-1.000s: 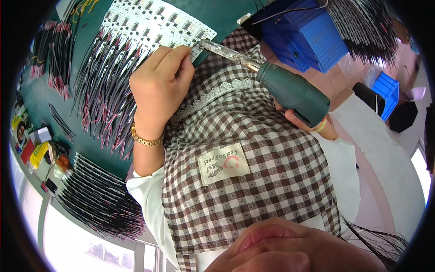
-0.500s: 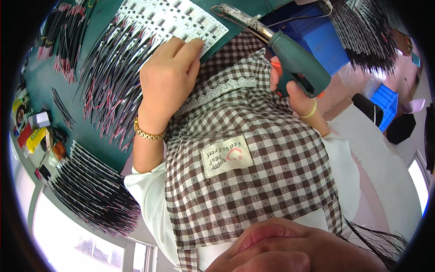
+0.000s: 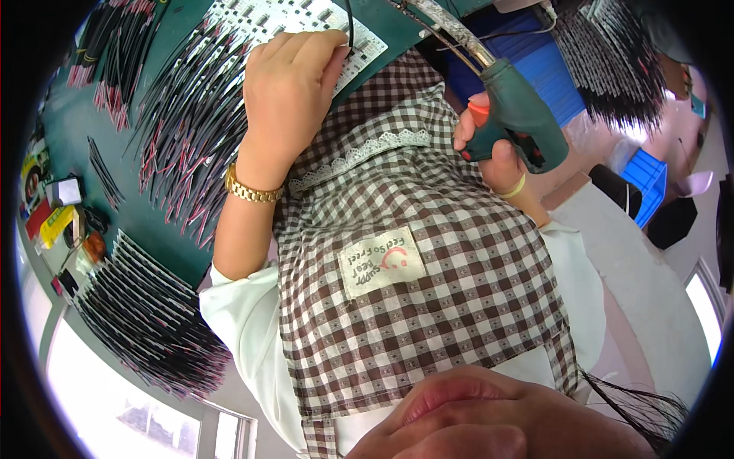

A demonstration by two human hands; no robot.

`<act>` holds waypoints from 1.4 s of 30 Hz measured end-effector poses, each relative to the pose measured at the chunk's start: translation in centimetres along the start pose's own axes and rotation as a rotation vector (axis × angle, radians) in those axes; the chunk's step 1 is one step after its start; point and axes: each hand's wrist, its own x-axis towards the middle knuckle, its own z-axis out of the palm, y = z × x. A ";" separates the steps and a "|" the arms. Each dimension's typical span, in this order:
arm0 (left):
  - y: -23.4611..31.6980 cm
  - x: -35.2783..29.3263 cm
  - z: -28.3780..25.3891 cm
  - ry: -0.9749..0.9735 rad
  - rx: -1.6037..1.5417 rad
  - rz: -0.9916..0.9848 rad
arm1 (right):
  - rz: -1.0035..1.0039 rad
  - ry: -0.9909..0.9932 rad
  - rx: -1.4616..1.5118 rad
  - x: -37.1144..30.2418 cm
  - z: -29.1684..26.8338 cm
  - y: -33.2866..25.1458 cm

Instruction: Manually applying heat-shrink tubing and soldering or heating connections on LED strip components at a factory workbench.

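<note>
My left hand (image 3: pixel 294 80) is closed at the near edge of a white circuit board (image 3: pixel 367 47), thumb and forefinger pinched on a black wire (image 3: pixel 350 15) that rises from the fingertips. Many black and red wires (image 3: pixel 191 115) hang off the board's left side. In my right hand (image 3: pixel 497 157) is a green soldering gun (image 3: pixel 527 115) with an orange trigger, my fingers wrapped round its grip. Its metal barrel (image 3: pixel 456 29) points up and left, to the right of the board; the tip lies near the upper picture edge.
Wire bundles (image 3: pixel 126 53) lie at the far left of the green bench (image 3: pixel 69 145), with a few loose wires (image 3: pixel 105 174) closer in. Stacked wired boards sit at lower left (image 3: pixel 145 314) and upper right (image 3: pixel 612 61). A blue bin (image 3: pixel 535 73) stands beyond the gun.
A black wire now stands in my left fingertips, and that hand has moved slightly up. The soldering gun has shifted a little to the right, its tip toward the upper edge.
</note>
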 end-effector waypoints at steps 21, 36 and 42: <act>-12.0 -0.9 -16.3 0.047 0.512 -0.417 | 0.069 -0.240 0.347 4.9 11.4 -4.0; -22.9 0.4 -22.2 0.113 0.439 -0.421 | 0.091 -0.098 0.291 13.6 17.0 -5.7; -25.0 -4.5 -27.0 0.732 -0.230 -0.506 | 0.215 -0.184 0.317 13.5 20.5 -6.4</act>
